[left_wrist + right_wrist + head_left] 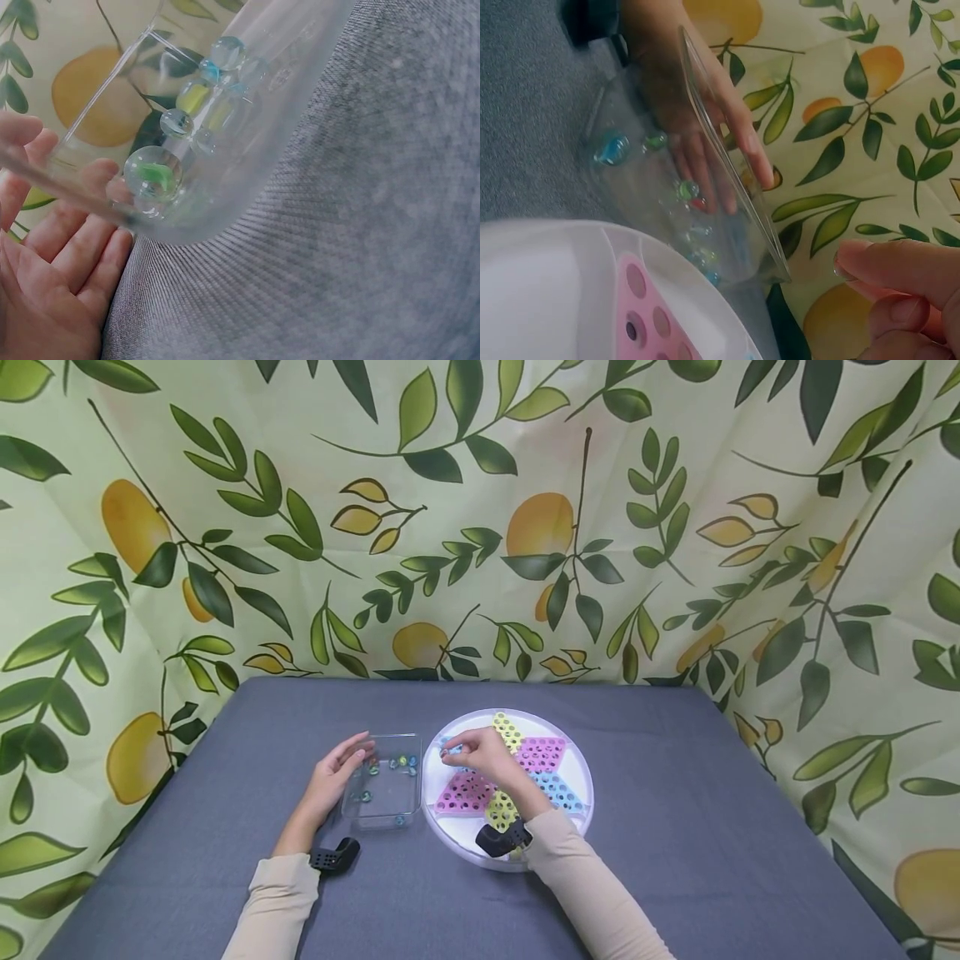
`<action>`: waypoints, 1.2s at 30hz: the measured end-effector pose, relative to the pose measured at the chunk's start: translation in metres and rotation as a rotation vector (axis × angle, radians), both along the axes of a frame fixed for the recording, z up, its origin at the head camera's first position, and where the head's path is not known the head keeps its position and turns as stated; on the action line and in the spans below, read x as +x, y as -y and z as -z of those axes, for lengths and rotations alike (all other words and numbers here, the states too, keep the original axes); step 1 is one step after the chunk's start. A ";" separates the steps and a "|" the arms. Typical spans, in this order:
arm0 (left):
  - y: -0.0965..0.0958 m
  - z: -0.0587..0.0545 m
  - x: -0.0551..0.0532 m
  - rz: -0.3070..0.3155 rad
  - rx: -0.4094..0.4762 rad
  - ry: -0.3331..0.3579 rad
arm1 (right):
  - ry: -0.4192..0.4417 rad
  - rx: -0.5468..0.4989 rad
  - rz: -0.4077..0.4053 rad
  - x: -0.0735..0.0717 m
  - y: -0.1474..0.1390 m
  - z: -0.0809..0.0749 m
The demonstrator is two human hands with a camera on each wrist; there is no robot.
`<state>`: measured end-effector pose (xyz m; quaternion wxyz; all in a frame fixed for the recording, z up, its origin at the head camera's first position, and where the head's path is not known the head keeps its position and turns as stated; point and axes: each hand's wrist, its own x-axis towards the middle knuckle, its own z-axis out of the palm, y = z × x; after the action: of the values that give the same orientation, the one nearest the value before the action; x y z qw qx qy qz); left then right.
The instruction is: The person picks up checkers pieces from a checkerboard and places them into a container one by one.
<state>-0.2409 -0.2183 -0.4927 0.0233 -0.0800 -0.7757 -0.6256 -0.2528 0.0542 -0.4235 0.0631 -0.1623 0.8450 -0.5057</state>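
Note:
A clear square box point(382, 816) with several glass marbles point(402, 762) inside sits on the table. My left hand point(339, 772) rests along the box's left side, fingers loosely extended at its wall; in the left wrist view, the palm and fingers point(67, 255) show beside that wall. Right of the box lies a round white Chinese checkers board point(581, 768) with pink, yellow and blue star points. Above the board's left part, my right hand point(487, 756) pinches a small clear marble point(841, 270) between thumb and forefinger, mostly covered by the fingertips.
A grey-blue cloth point(675, 827) covers the table. Behind it hangs a fabric backdrop point(480, 585) printed with leaves and fruit. The box and the board stand close side by side, with a narrow gap between their edges.

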 end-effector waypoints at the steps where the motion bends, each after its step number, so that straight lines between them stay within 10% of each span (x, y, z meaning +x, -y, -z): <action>1: 0.000 0.000 0.000 0.004 0.002 0.002 | -0.003 0.000 -0.005 0.001 0.001 0.000; 36: 0.000 -0.003 0.002 0.004 -0.020 0.019 | 0.002 -0.046 -0.134 0.015 0.034 0.008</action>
<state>-0.2393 -0.2178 -0.4895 0.0140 -0.0758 -0.7820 -0.6186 -0.2374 0.0201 -0.4317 0.0937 -0.2194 0.8204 -0.5196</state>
